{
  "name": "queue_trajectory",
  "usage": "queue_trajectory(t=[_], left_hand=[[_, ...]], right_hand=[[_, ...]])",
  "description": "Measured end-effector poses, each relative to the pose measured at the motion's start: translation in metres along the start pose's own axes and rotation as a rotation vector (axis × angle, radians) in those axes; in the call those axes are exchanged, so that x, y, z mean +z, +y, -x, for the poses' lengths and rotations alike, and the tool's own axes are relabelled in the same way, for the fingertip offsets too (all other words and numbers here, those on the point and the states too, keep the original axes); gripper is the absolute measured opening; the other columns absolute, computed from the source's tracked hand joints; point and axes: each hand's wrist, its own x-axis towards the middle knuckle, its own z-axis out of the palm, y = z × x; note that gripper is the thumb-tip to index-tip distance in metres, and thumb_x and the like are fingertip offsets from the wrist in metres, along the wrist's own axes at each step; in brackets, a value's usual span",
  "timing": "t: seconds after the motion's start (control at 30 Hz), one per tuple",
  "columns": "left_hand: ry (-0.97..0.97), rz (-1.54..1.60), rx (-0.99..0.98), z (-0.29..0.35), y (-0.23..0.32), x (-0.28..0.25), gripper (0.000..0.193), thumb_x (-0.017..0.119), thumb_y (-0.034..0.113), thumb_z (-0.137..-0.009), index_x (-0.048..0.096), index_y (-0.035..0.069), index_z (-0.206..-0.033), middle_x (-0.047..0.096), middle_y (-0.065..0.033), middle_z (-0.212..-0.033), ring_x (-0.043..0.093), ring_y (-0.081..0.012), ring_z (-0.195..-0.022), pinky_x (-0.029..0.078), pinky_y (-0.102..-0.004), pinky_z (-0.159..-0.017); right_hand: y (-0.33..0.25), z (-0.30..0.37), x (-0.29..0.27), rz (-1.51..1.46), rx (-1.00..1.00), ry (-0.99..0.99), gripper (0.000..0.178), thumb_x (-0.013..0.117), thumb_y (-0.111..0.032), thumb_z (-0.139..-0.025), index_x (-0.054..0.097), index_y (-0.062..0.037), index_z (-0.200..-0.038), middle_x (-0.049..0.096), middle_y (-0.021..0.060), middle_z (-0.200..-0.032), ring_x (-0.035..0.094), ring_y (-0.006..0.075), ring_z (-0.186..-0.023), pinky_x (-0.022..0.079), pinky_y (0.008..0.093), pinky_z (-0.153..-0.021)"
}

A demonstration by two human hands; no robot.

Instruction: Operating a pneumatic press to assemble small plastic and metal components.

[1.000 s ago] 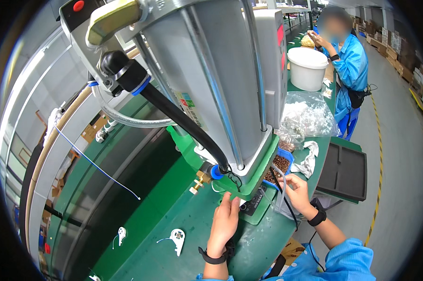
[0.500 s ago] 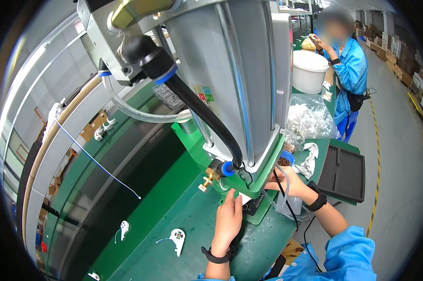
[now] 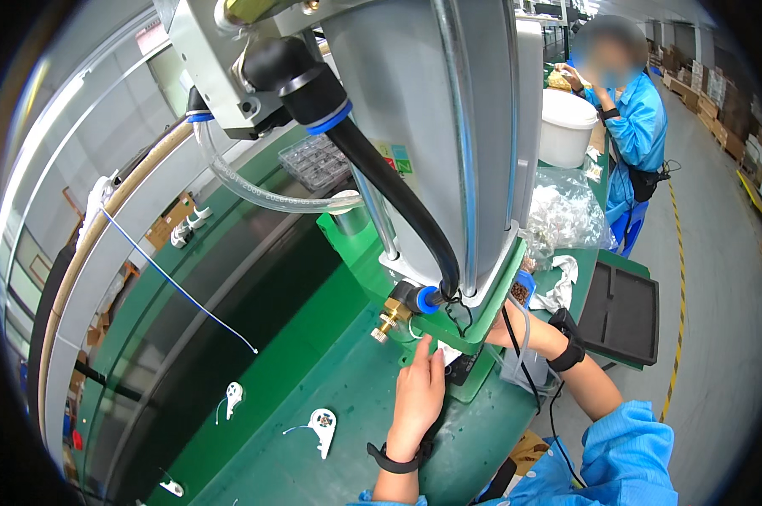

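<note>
A tall grey pneumatic press stands before me on a green base plate. My left hand reaches under its front edge, index finger and thumb closed on a small white plastic part. A black panel lies just right of that part. My right hand reaches in from the right side of the press; its fingers are hidden behind the green plate, so what they hold does not show. On the green table left of my left hand lies a white teardrop-shaped housing with a thin lead.
Similar white housings lie on the green conveyor belt. Right of the press are a clear bag of white parts, a white bucket, a blue bin and a black tray. A co-worker stands beyond.
My right hand has gone farther in behind the press, hiding its fingers. My left hand stays at the white part. The view has shifted slightly, and the belt's white housings appear a little farther up.
</note>
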Motion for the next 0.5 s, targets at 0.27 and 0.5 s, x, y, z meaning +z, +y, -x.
queue_trajectory(t=[0.27, 0.5], left_hand=[[0.001, -0.024, -0.001, 0.003, 0.002, -0.002, 0.03, 0.045, 0.012, -0.087, 0.043, -0.005, -0.112, 0.055, -0.0212, -0.063, 0.056, -0.0375, -0.059, 0.041, -0.042, -0.054], [0.001, -0.038, 0.013, 0.002, 0.002, -0.001, 0.028, 0.044, 0.011, -0.087, 0.042, -0.003, -0.111, 0.054, -0.0222, -0.062, 0.055, -0.0379, -0.056, 0.039, -0.0431, -0.05]], right_hand=[[0.018, 0.044, 0.002, 0.194, 0.097, 0.377, 0.039, 0.066, -0.008, -0.073, 0.055, -0.0034, -0.11, 0.051, 0.0077, -0.081, 0.051, 0.0143, -0.071, 0.041, 0.025, -0.065], [0.034, 0.073, 0.024, 0.44, 0.139, 0.665, 0.026, 0.057, 0.002, -0.073, 0.055, -0.0014, -0.099, 0.041, 0.0056, -0.07, 0.041, 0.0133, -0.057, 0.034, 0.0242, -0.049]])
